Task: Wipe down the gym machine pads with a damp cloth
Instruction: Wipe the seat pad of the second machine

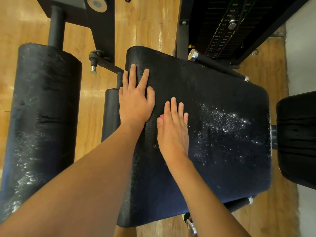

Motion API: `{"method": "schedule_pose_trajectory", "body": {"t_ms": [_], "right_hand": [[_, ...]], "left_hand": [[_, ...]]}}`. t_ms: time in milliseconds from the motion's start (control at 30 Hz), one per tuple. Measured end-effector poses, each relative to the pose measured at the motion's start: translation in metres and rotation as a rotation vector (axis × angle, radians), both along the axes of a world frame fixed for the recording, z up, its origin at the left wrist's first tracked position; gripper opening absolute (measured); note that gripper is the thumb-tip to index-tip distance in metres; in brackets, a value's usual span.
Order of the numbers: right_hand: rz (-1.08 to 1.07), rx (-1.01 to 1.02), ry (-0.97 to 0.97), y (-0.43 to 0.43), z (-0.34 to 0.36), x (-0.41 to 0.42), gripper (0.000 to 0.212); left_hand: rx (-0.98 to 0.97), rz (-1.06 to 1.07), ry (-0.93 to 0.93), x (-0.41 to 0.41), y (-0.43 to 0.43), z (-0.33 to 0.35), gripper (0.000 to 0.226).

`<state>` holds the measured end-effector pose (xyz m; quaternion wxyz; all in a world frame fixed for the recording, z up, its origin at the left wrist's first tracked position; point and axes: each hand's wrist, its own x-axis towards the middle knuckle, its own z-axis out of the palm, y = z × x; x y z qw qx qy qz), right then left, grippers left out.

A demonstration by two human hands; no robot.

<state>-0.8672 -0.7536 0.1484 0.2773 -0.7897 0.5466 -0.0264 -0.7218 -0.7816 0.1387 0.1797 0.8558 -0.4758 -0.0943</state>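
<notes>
A black seat pad point(213, 100) fills the middle of the view, with white speckles glinting on its right half. My left hand point(136, 98) lies flat near the pad's left edge, fingers straight and spread. My right hand point(172, 127) presses flat on the pad just right of it. A small pink cloth point(161, 116) peeks out from under the right hand beside the thumb; most of it is hidden. A large black roller pad point(42, 117) stands to the left, with white marks on its lower part.
A smaller black roller point(110, 113) sits between the two pads. The back pad point(297, 139) shows at the right edge. The weight stack point(227, 26) with its selector pin is at top right. Handle bars point(218, 65) flank the seat. Wooden floor point(147, 23) lies below.
</notes>
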Motion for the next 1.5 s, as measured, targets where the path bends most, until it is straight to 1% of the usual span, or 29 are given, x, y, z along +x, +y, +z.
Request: {"method": "schedule_pose_trajectory", "body": {"t_ms": [400, 567, 733, 967, 1133, 1267, 1333, 1433, 1500], "right_hand": [[0.0, 0.035, 0.001, 0.045, 0.005, -0.024, 0.059], [0.01, 0.017, -0.001, 0.031, 0.003, -0.019, 0.057], [-0.035, 0.038, 0.011, 0.014, -0.001, -0.013, 0.058], [-0.039, 0.049, -0.02, 0.06, 0.001, -0.032, 0.057], [-0.035, 0.061, -0.001, 0.092, 0.002, -0.043, 0.054], [-0.012, 0.059, 0.026, 0.083, 0.001, -0.039, 0.056], [-0.015, 0.049, 0.035, 0.073, 0.002, -0.036, 0.057], [-0.043, 0.049, 0.037, 0.061, 0.0, -0.029, 0.059], [-0.054, 0.046, 0.027, 0.062, -0.001, -0.029, 0.059]], "left_hand": [[0.001, 0.0, 0.008, -0.003, -0.001, 0.001, 0.055], [0.005, 0.004, 0.015, -0.003, -0.001, 0.002, 0.055], [0.007, 0.004, 0.01, -0.003, -0.001, 0.002, 0.055], [0.022, 0.002, 0.009, -0.004, 0.0, 0.003, 0.055], [0.038, 0.004, 0.0, -0.004, 0.0, 0.003, 0.055], [0.118, -0.038, -0.054, -0.004, -0.001, 0.004, 0.058], [0.146, -0.091, -0.079, -0.004, 0.0, 0.005, 0.058], [0.156, -0.197, -0.099, -0.003, 0.001, 0.007, 0.056], [0.16, -0.202, -0.088, -0.004, 0.001, 0.009, 0.056]]}}
